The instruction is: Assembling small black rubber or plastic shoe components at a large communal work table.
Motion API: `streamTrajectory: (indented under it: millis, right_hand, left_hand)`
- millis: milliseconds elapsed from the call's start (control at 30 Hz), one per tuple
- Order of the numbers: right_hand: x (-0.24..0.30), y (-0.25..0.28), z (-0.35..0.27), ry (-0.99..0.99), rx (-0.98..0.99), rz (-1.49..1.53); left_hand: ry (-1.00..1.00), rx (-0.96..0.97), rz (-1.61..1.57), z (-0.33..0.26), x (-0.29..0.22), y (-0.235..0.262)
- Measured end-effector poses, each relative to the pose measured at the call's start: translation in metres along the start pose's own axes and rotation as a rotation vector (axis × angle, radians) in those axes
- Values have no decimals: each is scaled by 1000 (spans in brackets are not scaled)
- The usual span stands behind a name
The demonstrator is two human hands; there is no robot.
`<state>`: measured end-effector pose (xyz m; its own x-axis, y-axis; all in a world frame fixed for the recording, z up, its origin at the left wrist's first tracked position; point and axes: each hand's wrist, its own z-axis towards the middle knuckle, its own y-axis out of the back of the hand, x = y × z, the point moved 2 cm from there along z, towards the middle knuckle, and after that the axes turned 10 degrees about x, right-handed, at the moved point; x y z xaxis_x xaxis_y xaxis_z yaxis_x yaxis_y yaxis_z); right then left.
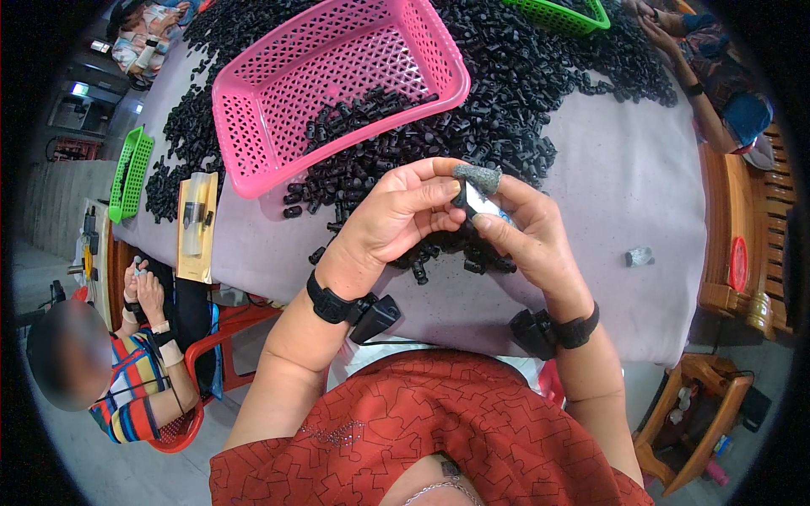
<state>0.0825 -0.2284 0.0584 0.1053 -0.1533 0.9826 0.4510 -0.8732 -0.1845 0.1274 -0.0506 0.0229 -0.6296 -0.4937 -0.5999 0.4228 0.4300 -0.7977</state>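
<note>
My left hand [409, 211] and my right hand [531, 232] meet in front of me above the table, both with fingers closed. The left thumb and fingers pinch a small black plastic part [461, 199], mostly covered by them. A small shiny white piece with blue marks [483, 203] sits between the right thumb and fingers, its tip against the black part; its exact kind is unclear. A speckled grey wrap [477, 178] covers a fingertip where the hands meet. Just below and behind lie many loose small black plastic parts [498, 126].
A pink perforated basket [346, 139] tilts on the pile, with black parts inside. Green baskets [131, 173] stand left and far right. A yellow card with a clear tube [196, 228] lies left, a small grey lump [639, 256] right. Other people sit around the grey-covered table [624, 169].
</note>
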Motion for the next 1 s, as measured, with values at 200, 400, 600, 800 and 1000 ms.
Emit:
streamTrajectory:
  millis: [200,400,600,800,1000]
  right_hand:
    - [0,-1,0,11,-31,41]
    - [4,-2,1,8,-18,44]
    - [0,0,1,-2,-34,-2]
    - [-1,1,1,-1,-65,32]
    - [-1,3,0,-35,-49,26]
  left_hand:
    - [-51,-66,81,1,-3,-1]
    - [-38,-53,143,0,-3,-13]
    - [-53,-71,150,0,-5,-6]
    - [-102,-109,125,-2,-8,1]
    - [-145,-104,84,0,-8,0]
